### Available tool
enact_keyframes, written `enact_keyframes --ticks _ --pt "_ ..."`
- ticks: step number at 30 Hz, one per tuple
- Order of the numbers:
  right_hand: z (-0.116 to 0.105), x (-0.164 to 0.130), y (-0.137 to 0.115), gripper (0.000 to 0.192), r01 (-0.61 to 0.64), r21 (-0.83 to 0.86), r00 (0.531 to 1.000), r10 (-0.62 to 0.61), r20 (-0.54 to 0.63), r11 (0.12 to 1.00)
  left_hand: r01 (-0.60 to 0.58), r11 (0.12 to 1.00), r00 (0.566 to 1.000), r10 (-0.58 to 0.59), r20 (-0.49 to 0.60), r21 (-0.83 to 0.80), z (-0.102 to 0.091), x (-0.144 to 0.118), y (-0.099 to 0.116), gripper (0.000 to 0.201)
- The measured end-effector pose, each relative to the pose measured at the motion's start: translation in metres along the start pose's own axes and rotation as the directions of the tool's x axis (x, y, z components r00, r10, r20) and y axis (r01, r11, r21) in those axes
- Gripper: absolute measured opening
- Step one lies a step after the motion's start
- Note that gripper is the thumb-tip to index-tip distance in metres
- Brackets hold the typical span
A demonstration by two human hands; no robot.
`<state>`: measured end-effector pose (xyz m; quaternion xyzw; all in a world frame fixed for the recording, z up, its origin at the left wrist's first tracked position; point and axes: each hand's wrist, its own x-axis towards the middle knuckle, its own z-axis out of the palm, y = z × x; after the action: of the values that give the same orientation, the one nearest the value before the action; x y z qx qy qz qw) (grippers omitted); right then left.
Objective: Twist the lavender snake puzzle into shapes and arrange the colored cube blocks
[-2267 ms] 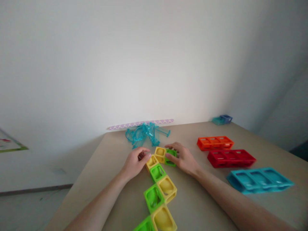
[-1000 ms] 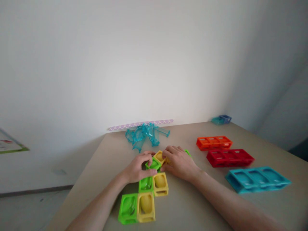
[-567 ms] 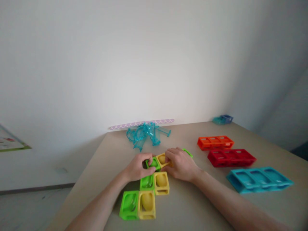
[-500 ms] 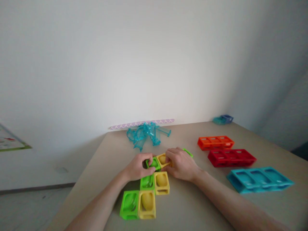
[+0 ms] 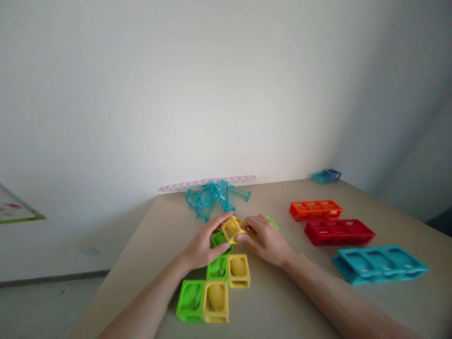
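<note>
Both my left hand (image 5: 202, 245) and right hand (image 5: 265, 239) pinch a hollow yellow plastic cube (image 5: 232, 229), tilted above the green-and-yellow block cluster (image 5: 215, 282) on the counter (image 5: 303, 287); four cubes sit joined, this one isn't seated.

Pile of clear turquoise plastic pieces (image 5: 213, 198) just beyond the hands, w/ a lilac zigzag strip (image 5: 208, 181) behind it. To their right: orange 3-cell plastic tray (image 5: 315, 209), red 3-cell tray (image 5: 338, 231), turquoise 3-cell tray (image 5: 379, 263). Small blue blocks (image 5: 326, 175) at far corner.
</note>
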<state>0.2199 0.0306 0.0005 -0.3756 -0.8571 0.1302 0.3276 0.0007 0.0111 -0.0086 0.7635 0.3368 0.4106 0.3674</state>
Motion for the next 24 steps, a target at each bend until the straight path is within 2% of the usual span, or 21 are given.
enact_keyframes --ticks 3,6,9,12,13,15,17,19,24 --pt "-0.001 0.0 -0.004 0.032 0.014 0.059 1.0 -0.014 -0.003 0.998 0.031 1.0 0.999 -0.031 -0.018 -0.001 0.002 0.001 0.001 0.052" --pt "-0.009 -0.001 -0.003 0.053 0.105 0.112 0.994 -0.108 0.015 0.988 0.096 0.99 0.992 -0.103 -0.074 -0.1 0.004 0.002 -0.002 0.048" --pt "-0.024 0.0 0.002 0.066 0.199 0.085 0.975 -0.206 0.079 0.976 0.151 0.979 0.982 -0.164 -0.093 -0.135 0.004 0.002 -0.005 0.047" --pt "-0.036 0.001 0.011 0.079 0.234 0.023 0.954 -0.234 0.186 0.972 0.164 0.973 0.98 -0.18 -0.087 -0.163 0.005 0.002 -0.005 0.044" --pt "-0.038 0.001 0.015 0.08 0.239 0.011 0.946 -0.235 0.224 0.971 0.165 0.971 0.98 -0.182 -0.084 -0.175 0.005 0.002 -0.005 0.043" --pt "-0.037 0.001 0.021 0.068 0.219 -0.01 0.942 -0.209 0.263 0.976 0.165 0.966 0.979 -0.185 -0.086 -0.202 0.005 0.002 -0.006 0.039" --pt "-0.034 0.001 0.026 0.048 0.159 -0.03 0.961 -0.148 0.233 0.987 0.17 0.959 0.976 -0.195 -0.093 -0.227 0.006 0.002 -0.006 0.036" --pt "-0.03 0.001 0.028 0.035 0.091 -0.023 0.984 -0.087 0.155 0.996 0.184 0.952 0.972 -0.214 -0.102 -0.245 0.005 0.002 -0.006 0.034" --pt "-0.028 -0.001 0.024 0.03 0.065 0.194 0.997 -0.055 -0.06 0.979 0.199 0.942 0.947 -0.255 -0.194 -0.268 0.004 0.005 -0.003 0.035"
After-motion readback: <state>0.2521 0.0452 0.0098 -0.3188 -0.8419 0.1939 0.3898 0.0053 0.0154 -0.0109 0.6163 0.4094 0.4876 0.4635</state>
